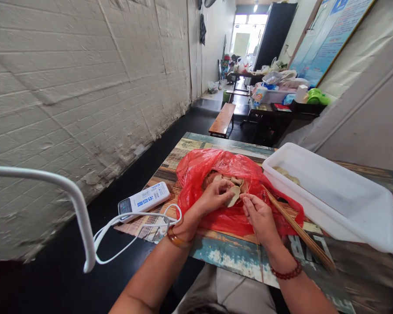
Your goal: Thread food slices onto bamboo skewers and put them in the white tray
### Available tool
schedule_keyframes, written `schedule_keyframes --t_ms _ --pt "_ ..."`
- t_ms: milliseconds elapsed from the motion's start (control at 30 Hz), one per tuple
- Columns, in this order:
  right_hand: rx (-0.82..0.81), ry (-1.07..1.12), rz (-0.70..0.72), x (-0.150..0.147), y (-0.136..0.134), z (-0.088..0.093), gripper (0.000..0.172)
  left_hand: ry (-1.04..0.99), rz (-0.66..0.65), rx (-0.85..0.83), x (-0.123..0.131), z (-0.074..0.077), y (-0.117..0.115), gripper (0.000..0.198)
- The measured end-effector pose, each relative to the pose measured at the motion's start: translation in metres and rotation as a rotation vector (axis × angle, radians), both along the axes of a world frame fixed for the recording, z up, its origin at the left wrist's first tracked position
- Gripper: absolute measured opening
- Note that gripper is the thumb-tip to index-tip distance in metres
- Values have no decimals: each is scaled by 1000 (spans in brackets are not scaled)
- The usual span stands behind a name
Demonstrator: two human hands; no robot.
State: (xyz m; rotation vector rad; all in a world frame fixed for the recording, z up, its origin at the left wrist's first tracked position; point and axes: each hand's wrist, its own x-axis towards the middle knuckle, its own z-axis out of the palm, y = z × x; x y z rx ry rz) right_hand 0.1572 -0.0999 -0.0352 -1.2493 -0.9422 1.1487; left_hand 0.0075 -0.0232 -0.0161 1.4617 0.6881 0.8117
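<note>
My left hand pinches a pale, thin round slice, which looks like potato, over the mouth of a red plastic bag. More pale slices lie inside the open bag. Close beside it on the right, my right hand is closed in a pinch on a thin bamboo skewer, mostly hidden by the fingers, with its tip end near the slice. A bundle of bamboo skewers rests slantwise across the bag's right edge and the table.
A white plastic tub stands at the right with several pale slices at its far left end. A white power bank with a cable lies at the table's left edge. Beyond are a bench and a cluttered table.
</note>
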Motion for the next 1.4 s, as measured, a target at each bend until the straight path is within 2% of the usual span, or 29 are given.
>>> schedule_keyframes --t_ms 167,300,500,700,967,1200,1300,1400 --pt "-11 85 -22 -1 1 -1 35 14 -100 56 -1 4 -2 27" --pt "-26 53 38 1 1 -1 29 28 -143 72 -1 3 -3 29" --pt "-23 227 -45 1 2 2 32 -142 -76 -234 0 -1 -2 46" --pt "-6 286 -92 1 5 1 33 -165 -181 -337 6 -2 -8 37" --pt "52 55 -35 -4 -1 5 28 -208 69 -361 4 -8 -1 32" --pt "109 -208 60 -3 -10 7 40 -349 189 -300 -1 -4 -1 23" --pt "163 -348 69 -5 -9 4 37 -380 217 -330 0 -4 -1 25" --pt "232 -441 61 -7 -8 3 29 -397 193 -390 1 -4 -1 29"
